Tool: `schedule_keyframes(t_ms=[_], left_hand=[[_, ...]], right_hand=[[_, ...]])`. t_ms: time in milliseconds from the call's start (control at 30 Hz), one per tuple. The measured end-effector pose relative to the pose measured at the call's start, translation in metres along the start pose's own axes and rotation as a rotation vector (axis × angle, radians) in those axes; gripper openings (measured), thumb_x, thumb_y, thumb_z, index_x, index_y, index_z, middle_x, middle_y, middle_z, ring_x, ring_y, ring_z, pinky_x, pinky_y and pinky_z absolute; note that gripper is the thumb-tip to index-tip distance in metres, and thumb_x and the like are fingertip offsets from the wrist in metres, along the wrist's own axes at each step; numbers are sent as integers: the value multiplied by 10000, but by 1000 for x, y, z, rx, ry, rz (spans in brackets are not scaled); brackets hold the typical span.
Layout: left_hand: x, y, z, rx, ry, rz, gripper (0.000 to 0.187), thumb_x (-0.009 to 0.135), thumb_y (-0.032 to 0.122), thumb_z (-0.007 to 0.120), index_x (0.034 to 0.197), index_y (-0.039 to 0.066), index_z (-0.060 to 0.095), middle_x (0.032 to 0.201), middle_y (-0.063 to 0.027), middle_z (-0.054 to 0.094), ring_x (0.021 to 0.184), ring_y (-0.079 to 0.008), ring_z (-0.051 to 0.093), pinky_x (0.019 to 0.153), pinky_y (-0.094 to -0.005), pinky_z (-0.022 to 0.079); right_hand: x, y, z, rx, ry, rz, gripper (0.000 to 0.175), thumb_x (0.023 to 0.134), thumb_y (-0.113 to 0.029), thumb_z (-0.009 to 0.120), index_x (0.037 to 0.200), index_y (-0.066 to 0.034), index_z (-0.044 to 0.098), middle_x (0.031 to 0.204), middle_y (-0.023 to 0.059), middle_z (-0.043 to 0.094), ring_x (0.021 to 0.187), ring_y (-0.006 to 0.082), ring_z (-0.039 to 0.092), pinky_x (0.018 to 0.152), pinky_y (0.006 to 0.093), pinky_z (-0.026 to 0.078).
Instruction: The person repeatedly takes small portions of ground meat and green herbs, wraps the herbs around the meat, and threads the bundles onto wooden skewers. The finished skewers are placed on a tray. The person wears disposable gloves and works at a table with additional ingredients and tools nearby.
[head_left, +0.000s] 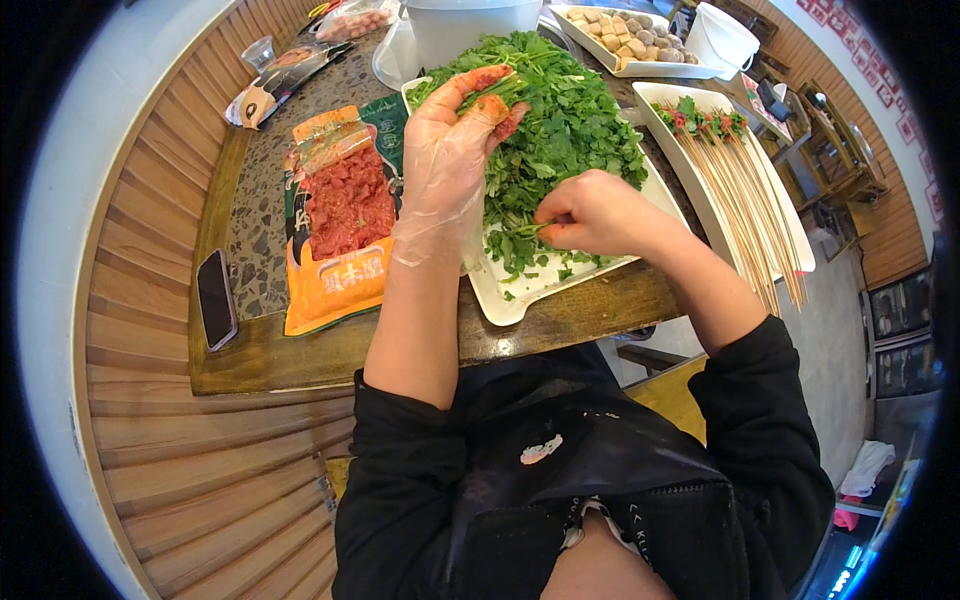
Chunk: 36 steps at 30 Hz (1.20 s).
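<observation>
My left hand (457, 135), in a clear plastic glove with red smears on its fingertips, holds a small bunch of green stems (504, 91) above a white tray (504, 301). My bare right hand (592, 210) pinches a leafy sprig (534, 228) at the near side of a large heap of cilantro-like leafy greens (559, 124) in that tray. Left of the tray lies an opened orange food bag (337, 289) with marinated red meat (351, 202) on it. At the right, a long white tray (796, 244) holds bamboo skewers (739, 187) with greens and red meat at their far ends.
A phone (217, 300) lies by the table's left edge. Behind the greens stands a large pale tub (472, 34). Further right are a tray of tofu-like cubes and balls (634, 37) and a white bucket (720, 41). A printed bag (281, 82) and clear cup (259, 54) are back left.
</observation>
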<state>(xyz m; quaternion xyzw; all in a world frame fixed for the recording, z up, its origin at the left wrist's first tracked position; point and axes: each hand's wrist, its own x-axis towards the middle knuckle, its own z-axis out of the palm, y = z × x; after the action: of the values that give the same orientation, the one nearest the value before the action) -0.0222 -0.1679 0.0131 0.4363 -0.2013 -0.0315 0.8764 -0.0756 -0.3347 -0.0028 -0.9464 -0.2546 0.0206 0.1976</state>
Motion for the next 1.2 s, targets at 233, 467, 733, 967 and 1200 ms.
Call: schedule_keyframes(t_ms=[233,467,733,967,1200], left_hand=[[-1,-1,-1,8,7,5,234,880,20,549,1100,-58,564,1053,-91,586,888,-134,592,820,-273,534],[0,-2,-3,30,-1,-6,248,874,20,539,1107,-63,561,1020,-90,592,859,-142,596,819,-274,524],[-2,-6,-1,199,-39,-122,275,843,21,526,1107,-40,576,874,-44,598,753,-109,572,701,-228,464],[-7,-12,9,229,-208,-246,283,805,-31,477,1068,-21,583,818,-12,583,711,-78,527,668,-207,446],[-10,-7,8,339,-261,-223,346,798,82,586,1129,-15,563,934,-23,590,811,-72,525,722,-210,435]], right_hand=[[9,-19,21,-84,-79,113,308,760,-373,632,770,-69,682,709,153,643,718,330,637,665,435,508],[11,-26,34,-272,-16,83,272,728,-328,628,715,-59,666,738,125,655,710,316,645,657,434,523],[-14,5,-40,113,375,-124,169,755,-184,693,829,-35,661,708,114,609,646,278,612,583,360,484],[3,-3,-48,-323,598,-266,148,746,-180,683,866,-103,645,708,49,575,625,255,604,526,361,486],[6,-6,-46,-455,540,-257,127,725,-145,655,823,-87,599,733,49,565,668,240,614,557,358,500]])
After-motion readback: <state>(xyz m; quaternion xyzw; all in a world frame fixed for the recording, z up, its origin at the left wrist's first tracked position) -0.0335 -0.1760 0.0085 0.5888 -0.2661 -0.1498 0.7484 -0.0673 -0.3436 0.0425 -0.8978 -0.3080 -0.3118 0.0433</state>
